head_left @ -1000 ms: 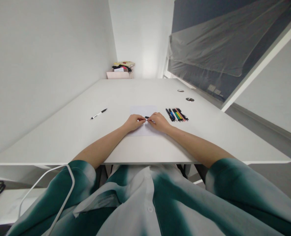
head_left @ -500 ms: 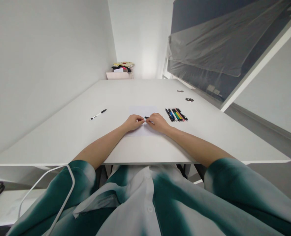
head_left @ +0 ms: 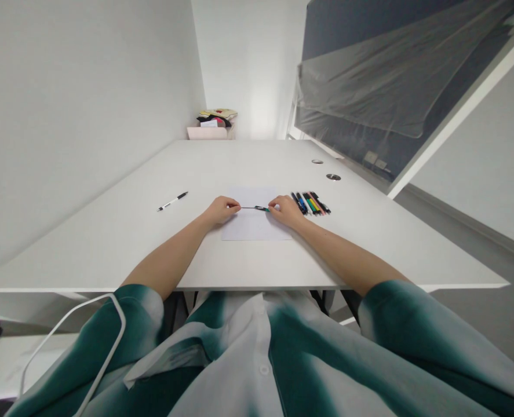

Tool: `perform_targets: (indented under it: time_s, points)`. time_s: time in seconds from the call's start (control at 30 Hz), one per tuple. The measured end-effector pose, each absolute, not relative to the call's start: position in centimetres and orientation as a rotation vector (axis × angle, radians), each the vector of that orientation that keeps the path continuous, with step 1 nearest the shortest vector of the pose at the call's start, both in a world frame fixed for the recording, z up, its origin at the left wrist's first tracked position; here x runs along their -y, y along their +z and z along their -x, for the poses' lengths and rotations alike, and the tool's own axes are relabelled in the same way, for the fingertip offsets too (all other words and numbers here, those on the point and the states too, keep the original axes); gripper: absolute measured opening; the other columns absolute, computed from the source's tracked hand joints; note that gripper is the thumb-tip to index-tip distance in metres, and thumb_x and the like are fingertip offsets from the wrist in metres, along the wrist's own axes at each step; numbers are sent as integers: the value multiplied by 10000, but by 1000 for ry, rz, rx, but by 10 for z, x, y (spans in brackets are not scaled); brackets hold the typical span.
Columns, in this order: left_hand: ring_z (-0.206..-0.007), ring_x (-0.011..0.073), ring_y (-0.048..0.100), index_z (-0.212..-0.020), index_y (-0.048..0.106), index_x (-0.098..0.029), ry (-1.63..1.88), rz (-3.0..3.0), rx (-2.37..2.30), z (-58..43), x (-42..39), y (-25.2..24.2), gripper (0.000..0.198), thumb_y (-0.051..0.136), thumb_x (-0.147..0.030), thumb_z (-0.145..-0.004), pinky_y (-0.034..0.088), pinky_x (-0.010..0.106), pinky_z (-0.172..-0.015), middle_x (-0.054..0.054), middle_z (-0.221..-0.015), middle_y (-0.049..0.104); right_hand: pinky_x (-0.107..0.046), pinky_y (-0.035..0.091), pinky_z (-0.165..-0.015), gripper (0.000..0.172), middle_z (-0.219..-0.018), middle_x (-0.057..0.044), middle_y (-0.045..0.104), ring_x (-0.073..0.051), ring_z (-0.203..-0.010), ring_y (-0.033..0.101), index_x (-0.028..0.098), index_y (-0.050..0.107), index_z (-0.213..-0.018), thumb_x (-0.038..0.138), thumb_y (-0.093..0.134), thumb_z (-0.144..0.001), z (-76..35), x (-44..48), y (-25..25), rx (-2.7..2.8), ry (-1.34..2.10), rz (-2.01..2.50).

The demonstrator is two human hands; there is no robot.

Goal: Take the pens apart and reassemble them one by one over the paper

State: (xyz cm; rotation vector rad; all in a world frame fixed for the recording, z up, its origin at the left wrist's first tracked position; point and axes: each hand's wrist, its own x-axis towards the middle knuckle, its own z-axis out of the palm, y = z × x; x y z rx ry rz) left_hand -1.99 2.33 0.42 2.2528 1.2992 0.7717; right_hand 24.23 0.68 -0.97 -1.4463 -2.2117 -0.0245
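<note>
Desk (head_left: 109, 243): plain white. Paper sheet (head_left: 257, 230): plain white. Pen insert (head_left: 260, 208): black, green end. Single pen (head_left: 172, 201): white barrel, black ends. Pen row (head_left: 311, 203): black, blue, green, yellow, pink. Shirt (head_left: 257, 359): teal-and-white blotched dye.

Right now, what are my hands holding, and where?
A pen: left hand pinches its thin dark end, right hand its green end, above the paper.

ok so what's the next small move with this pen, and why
Probably pull the left hand a bit further left until the thin rod slips free of the pen. The hands have just moved apart, and the rod spans the gap above the paper, its right end at the green pen tip pinched by the right hand.
</note>
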Motion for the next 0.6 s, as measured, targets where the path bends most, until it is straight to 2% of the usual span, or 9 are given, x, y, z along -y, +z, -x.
perform_targets:
  time_s: [0.23,0.6]
  points:
    - [-796,202,635,-794,765,-157,769,-2169,-1290,31,-28,3,249,624,-354,-733,485,326,-803,65,-827,746,-358,440,-871,265,-1045,-128,720,-277,-988,601,164,769,-1042,273,575,-899,-238,-5,-9,2346,-53,1517]
    - [-770,197,639,-764,752,-163,793,-2082,-1297,35,-29,2,230,652,-362,-708,493,321,-765,59,-796,735,-350,436,-898,268,-1051,-116,722,-258,-1001,609,191,775,-1041,175,552,-895,-242,-7,-8,2318,-62,1515]
